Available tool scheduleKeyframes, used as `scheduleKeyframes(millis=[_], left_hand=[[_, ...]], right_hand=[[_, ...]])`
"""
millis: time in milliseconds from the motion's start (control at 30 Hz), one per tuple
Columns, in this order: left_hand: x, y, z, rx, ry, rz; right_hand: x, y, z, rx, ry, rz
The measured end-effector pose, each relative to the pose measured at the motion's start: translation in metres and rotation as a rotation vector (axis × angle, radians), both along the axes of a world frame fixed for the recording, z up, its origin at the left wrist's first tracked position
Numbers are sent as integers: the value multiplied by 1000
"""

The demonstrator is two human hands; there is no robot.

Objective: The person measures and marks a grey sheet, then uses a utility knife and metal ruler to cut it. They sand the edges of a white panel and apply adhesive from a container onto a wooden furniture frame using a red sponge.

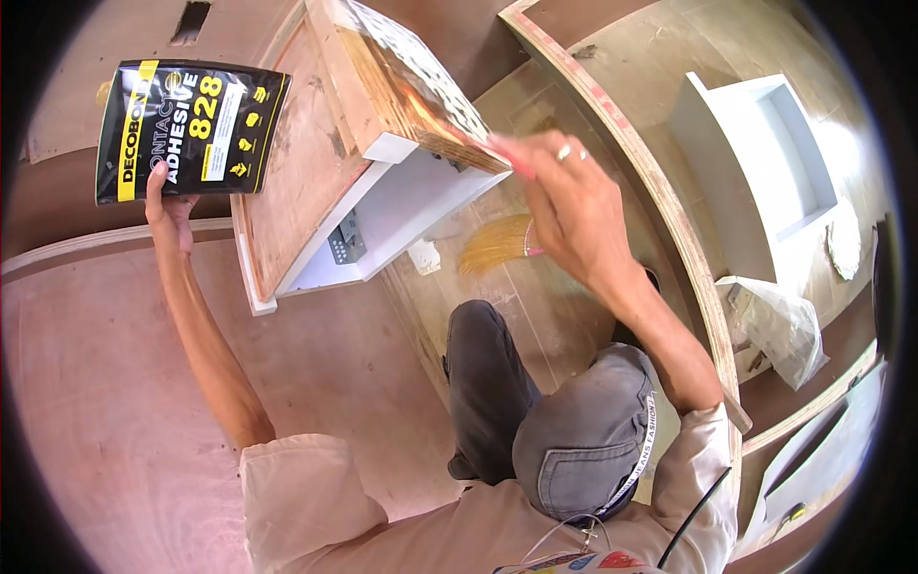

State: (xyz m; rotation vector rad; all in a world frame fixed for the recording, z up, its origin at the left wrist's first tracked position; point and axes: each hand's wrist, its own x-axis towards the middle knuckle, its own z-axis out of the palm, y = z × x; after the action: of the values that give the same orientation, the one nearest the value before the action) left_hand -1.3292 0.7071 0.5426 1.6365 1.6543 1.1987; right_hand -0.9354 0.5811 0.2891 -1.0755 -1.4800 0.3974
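My left hand (173, 212) holds up a black-and-yellow adhesive pack (251, 120) by its lower edge, thumb on the front. The pack is beside a wooden box (311, 163) with a white-lined inside. My right hand (579, 212), with a ring on one finger, is closed round a small pink-red tool (512, 156), mostly hidden by the fingers. Its visible end is by the corner of the box's upper side, where bare plywood (421, 113) looks brown and glossy next to a patterned white-and-dark surface (421, 59). I cannot tell whether the tool touches the wood.
A broom (497, 245) with straw-coloured bristles lies on the tiled floor behind my right hand. To the right runs a curved plywood edge (660, 182). Beyond it are a pale open box (755, 163) and a crumpled clear plastic sheet (779, 330). A reddish-brown panel (143, 383) spreads at lower left.
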Motion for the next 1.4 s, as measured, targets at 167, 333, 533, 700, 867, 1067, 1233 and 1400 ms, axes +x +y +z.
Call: scheduleKeyframes(millis=[167, 333, 533, 700, 867, 1067, 1233, 1400], left_hand=[[9, 5, -2, -24, -31, -6], [-6, -7, -3, -18, -40, 13], [33, 6, -28, 268, -236, 37], [4, 21, -6, 386, -148, 8], [82, 34, 45, 273, 21, -258], [51, 32, 41, 225, 263, -305], [79, 33, 93, 21, 306, -428], [130, 11, 177, -171, 450, -572]], right_hand=[[0, 32, 9, -43, 15, 53], [22, -12, 29, -128, -24, 214], [67, 4, 3, -296, 550, 162], [70, 19, 18, -520, 751, 378], [147, 31, 0, -500, 474, 377], [103, 2, 106, -607, 796, 326], [129, -21, 156, -616, 761, 193], [114, -5, 222, -643, 482, 126]])
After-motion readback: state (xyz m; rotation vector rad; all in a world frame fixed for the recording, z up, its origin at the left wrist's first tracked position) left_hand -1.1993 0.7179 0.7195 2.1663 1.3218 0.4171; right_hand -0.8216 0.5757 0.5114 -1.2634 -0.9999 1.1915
